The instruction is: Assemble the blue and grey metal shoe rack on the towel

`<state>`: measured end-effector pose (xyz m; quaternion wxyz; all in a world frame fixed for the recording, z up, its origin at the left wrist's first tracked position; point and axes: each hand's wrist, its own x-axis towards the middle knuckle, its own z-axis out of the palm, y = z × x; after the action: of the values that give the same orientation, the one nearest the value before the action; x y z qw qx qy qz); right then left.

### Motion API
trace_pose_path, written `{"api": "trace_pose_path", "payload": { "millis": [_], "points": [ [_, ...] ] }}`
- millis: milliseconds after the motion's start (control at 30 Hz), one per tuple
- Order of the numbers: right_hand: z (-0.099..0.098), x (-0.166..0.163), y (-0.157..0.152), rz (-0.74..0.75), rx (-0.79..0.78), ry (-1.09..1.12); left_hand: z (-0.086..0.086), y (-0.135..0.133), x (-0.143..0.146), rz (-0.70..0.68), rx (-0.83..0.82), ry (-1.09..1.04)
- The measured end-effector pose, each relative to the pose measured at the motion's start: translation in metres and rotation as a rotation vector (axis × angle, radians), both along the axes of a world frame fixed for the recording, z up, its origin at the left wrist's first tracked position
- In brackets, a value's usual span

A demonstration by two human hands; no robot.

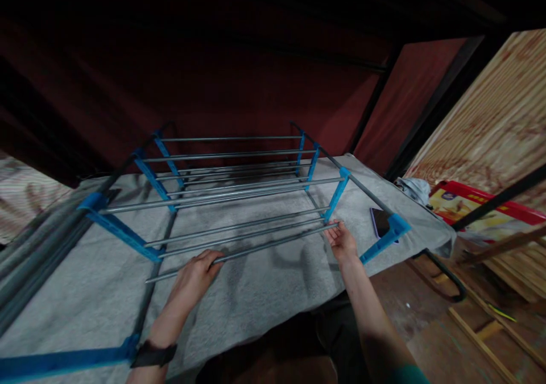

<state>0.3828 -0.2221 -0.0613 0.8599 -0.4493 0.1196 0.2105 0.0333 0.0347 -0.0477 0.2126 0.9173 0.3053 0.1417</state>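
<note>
A loose grey metal tube (264, 246) lies crosswise between my two hands, in front of a rack frame of grey tubes with blue plastic brackets (336, 199). My left hand (197, 275) is closed around the tube left of its middle. At the tube's right end, my right hand (341, 240) grips it between thumb and fingers, close to the foot of a blue bracket. The tube's left end (149, 281) sticks out past my left hand, near the frame's left side rail. Two blue brackets at the near corners, left (68, 361) and right (386, 239), carry no crossbars.
The frame stands on a grey cloth-covered surface (256, 310). A phone (381, 223) lies on its right part. More grey tubes (42, 259) rest along the left edge. Beyond the right edge are a red and yellow box (478, 210) and wooden pieces (478, 333) on the floor.
</note>
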Motion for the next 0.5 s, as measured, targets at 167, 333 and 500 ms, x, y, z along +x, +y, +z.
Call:
{"api": "trace_pose_path", "payload": {
  "millis": [167, 333, 500],
  "points": [
    [-0.001, 0.003, -0.005, -0.02, -0.049, 0.043, 0.005, -0.003, -0.015, 0.206, 0.098, 0.022],
    [-0.008, 0.011, -0.013, -0.005, -0.076, 0.066, 0.012, -0.017, -0.026, 0.502, 0.146, -0.033],
    [-0.022, 0.025, -0.018, -0.015, -0.104, 0.106, 0.01, -0.02, -0.037, 0.751, -0.08, -0.374]
  ]
}}
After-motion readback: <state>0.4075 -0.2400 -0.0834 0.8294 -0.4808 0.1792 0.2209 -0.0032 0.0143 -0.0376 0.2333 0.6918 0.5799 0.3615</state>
